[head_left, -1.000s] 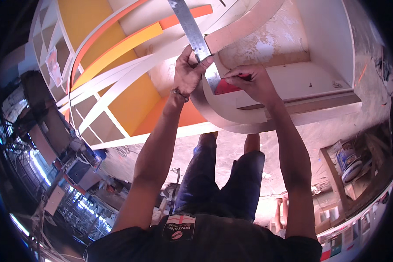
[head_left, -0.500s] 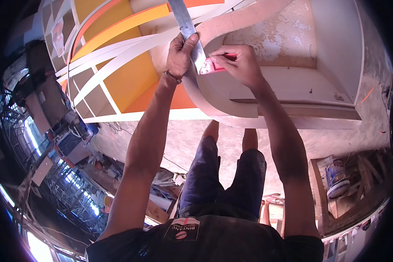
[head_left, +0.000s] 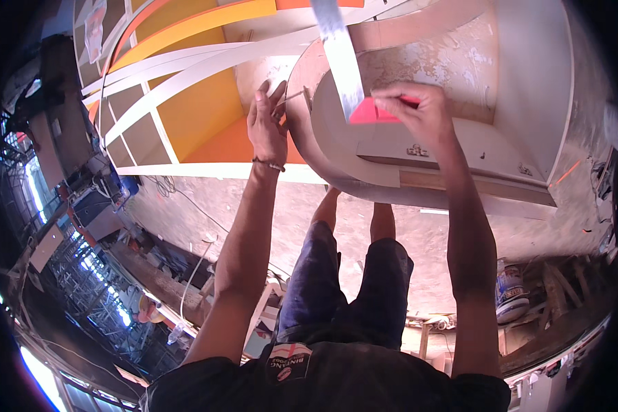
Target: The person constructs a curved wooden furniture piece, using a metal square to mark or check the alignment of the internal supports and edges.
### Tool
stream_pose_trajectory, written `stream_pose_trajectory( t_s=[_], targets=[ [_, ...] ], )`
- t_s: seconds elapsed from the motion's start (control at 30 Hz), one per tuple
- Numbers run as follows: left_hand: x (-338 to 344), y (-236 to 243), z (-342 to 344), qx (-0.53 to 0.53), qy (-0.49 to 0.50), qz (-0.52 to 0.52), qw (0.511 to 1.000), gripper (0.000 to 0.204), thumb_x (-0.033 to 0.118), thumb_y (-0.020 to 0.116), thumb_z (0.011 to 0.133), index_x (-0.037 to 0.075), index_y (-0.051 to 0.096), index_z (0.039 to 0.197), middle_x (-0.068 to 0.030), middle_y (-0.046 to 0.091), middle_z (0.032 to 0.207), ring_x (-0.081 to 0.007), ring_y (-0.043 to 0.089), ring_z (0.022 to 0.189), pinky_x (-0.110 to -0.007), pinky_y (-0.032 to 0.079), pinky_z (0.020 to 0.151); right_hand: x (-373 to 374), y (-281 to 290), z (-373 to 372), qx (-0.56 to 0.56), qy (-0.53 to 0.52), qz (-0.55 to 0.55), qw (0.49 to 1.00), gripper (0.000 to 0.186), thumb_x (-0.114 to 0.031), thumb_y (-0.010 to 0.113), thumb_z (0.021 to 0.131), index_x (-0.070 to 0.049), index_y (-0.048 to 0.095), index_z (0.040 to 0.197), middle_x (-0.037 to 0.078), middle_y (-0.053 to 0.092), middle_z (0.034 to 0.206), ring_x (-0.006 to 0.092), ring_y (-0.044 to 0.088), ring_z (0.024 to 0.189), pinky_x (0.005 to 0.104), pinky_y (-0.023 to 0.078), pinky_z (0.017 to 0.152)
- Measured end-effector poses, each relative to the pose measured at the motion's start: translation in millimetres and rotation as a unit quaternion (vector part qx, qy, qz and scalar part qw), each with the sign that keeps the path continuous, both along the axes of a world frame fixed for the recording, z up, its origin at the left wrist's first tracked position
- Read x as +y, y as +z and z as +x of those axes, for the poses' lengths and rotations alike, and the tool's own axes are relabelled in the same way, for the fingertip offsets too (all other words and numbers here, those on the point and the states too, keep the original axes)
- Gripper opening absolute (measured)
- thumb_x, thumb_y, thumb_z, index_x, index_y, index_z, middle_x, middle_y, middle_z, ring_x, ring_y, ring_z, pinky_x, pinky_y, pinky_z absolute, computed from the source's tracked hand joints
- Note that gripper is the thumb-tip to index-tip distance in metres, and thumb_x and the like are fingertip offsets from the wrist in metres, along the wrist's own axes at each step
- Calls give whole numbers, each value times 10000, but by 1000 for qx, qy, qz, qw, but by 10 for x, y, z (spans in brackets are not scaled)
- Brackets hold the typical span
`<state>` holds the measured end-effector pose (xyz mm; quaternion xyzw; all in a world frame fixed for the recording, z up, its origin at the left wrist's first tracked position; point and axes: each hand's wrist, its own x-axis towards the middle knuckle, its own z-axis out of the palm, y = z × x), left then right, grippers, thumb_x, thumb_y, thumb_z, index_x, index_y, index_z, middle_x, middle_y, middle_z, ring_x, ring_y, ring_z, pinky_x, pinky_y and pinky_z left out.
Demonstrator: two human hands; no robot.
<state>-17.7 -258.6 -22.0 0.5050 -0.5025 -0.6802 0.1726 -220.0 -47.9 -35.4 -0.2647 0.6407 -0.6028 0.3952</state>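
My right hand (head_left: 422, 113) is closed on a red angular piece (head_left: 374, 110) at the lower end of a long metal straightedge (head_left: 340, 58), tilted over a curved board piece (head_left: 323, 166). My left hand (head_left: 266, 123) has its fingers stretched and apart beside the curve's left side. A thin stick (head_left: 292, 95) lies across the curve near those fingertips; I cannot tell whether they touch it. Behind is a white cabinet (head_left: 529, 96) with orange and yellow panels (head_left: 192, 127) and curved white strips (head_left: 154, 93).
Below the cabinet's edge are my legs and the concrete floor (head_left: 426, 233), with cables (head_left: 168, 184) on it. Dark clutter and metal framework (head_left: 96, 275) fill the left side. A bucket (head_left: 511, 295) and wood pieces (head_left: 553, 292) lie at the lower right.
My left hand has let go of the straightedge and moved down beside the curve. My right hand and straightedge have shifted right in the picture. The view has shifted too.
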Motion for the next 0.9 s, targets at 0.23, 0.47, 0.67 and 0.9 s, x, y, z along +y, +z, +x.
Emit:
stream_pose_trajectory(
  t_s=[0.23,0.47,0.67,0.9],
  targets=[
    [-77,-109,-281,20,-177,-92,980,776,403,796,950,-49,499,1506,-114,724,1041,-171,683,940,-311,541,836,-181,-119,147,4,90,40,995,156,-89,769,939,3,797,1062,113,797,928,148,746,850,293,589,790],
    [-53,-147,-394,7,-160,-64,985,296,188,819,945,-5,708,1139,2,701,858,-65,595,739,-235,472,667,-511,-129,-25,36,156,12,987,153,-101,777,923,8,797,1029,122,797,925,161,752,848,309,594,820],
    [-94,-160,-311,22,-157,-39,987,375,169,751,1000,-31,681,1309,-16,729,966,-84,625,851,-269,513,776,-622,-132,-29,35,173,-1,984,146,-95,777,917,7,800,1019,117,796,909,163,749,836,313,596,822],
    [-58,-137,-347,46,-126,-29,990,400,137,683,1039,-38,624,1393,-49,737,1131,-97,647,964,-273,523,859,-686,-267,115,14,142,-28,989,142,-90,781,912,12,800,1009,117,801,907,162,758,830,312,604,803]
  ],
)
